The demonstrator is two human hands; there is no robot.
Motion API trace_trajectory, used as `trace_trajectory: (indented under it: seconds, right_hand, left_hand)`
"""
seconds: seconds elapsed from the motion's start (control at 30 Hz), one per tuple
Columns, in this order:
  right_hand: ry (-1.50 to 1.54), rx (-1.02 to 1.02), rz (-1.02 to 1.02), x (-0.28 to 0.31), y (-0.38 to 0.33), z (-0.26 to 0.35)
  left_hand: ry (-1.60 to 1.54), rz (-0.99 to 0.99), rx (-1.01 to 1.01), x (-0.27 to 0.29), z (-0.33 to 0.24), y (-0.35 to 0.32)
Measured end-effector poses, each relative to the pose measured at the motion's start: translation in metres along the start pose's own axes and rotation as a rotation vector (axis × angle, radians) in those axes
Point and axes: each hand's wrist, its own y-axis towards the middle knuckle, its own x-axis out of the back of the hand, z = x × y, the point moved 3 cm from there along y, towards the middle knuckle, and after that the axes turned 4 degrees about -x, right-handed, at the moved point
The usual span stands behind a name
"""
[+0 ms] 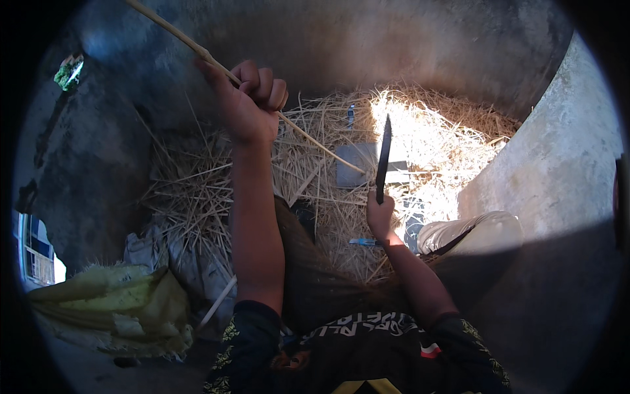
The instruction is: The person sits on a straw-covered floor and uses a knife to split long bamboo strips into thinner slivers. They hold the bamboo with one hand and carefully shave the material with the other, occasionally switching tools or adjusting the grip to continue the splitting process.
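Note:
My left hand (pixel 246 102) is raised, its fingers closed round a long, thin pale cane (pixel 312 141). The cane slants from the upper left edge down to the middle, where its lower end lies over a grey flat block (pixel 354 157). Lower and to the right, my right hand (pixel 380 217) grips a knife (pixel 384 154) with a dark blade pointing up and away from me. A narrow gap separates the blade from the cane's lower end. The knife's handle is mostly hidden in my fist.
Pale shavings and strips (pixel 433 125) cover the floor, brightly sunlit at the right. Curved grey walls (pixel 459 46) stand around me. A yellow-green torn sack (pixel 125 305) lies at the lower left; a whitish cylindrical container (pixel 469 233) is beside my right arm.

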Motion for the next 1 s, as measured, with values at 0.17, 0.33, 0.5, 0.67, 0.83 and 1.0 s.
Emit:
trace_trajectory:
  seconds: [0.17,0.33,0.5,0.67,0.83,1.0]
  right_hand:
    - [-0.64,-0.332,0.162,0.013,0.025,-0.074]
    - [-0.338,-0.024,0.032,0.009,0.025,0.043]
    - [0.023,0.088,-0.024,0.005,0.0,0.073]
    - [-0.759,-0.244,0.129,0.019,0.016,-0.102]
    - [-0.497,-0.103,-0.072,0.018,0.023,-0.011]
    - [0.059,0.12,-0.102,0.014,0.012,0.06]
  left_hand:
    - [0.042,-0.065,-0.035,0.007,-0.004,0.005]
    - [0.02,-0.042,-0.062,0.021,-0.003,0.003]
    - [-0.017,-0.04,-0.048,0.02,-0.003,0.001]
    - [0.056,-0.082,-0.047,0.004,-0.001,-0.001]
    - [0.076,-0.049,-0.058,0.011,-0.003,-0.004]
    - [0.08,-0.154,-0.121,0.02,-0.002,0.001]
